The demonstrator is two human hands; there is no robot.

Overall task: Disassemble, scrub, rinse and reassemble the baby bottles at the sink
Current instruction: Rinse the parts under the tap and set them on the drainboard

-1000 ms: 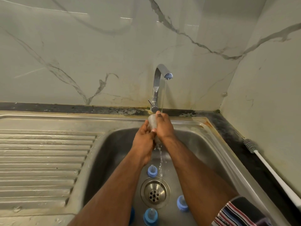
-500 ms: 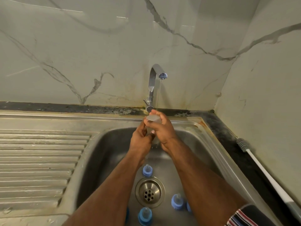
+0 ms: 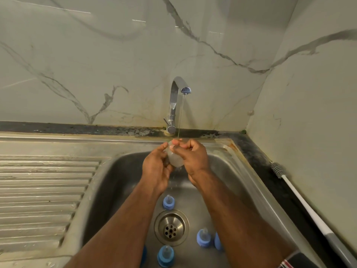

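A clear baby bottle body [image 3: 175,159] is held between both hands under the thin stream from the tap [image 3: 176,97], over the steel sink [image 3: 119,171]. My left hand [image 3: 155,167] cups its left side. My right hand [image 3: 191,155] grips its top and right side, fingers curled over the mouth. Water drips off the bottle's base. Several blue collars with clear teats stand on the sink floor: one [image 3: 168,202] above the drain [image 3: 171,227], one [image 3: 203,237] to its right, one [image 3: 165,255] below it.
A ribbed steel draining board [image 3: 44,194] lies to the left of the basin. A white-handled bottle brush [image 3: 301,200] lies on the dark counter strip at the right, beside the marble wall. Another blue part [image 3: 218,241] shows partly behind my right forearm.
The bottle has tilted in my hands, and my right fingers have shifted over its mouth. The camera view has moved slightly left.
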